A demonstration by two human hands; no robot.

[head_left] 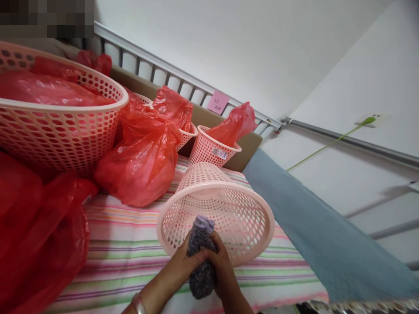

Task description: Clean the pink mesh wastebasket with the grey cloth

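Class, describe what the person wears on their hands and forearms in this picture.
The left hand and right hand are both without gloves. A smooth, silver-coloured band-shaped bangle circles the left wrist; none shows on the right. No sleeve covers the clearly visible parts of either forearm.

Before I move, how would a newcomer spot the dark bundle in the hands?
On the striped sheet, find the pink basket lying on its side. At its open mouth, the left hand and right hand hold the bundle: dark grey with a lilac end, unlike the red bags nearby.
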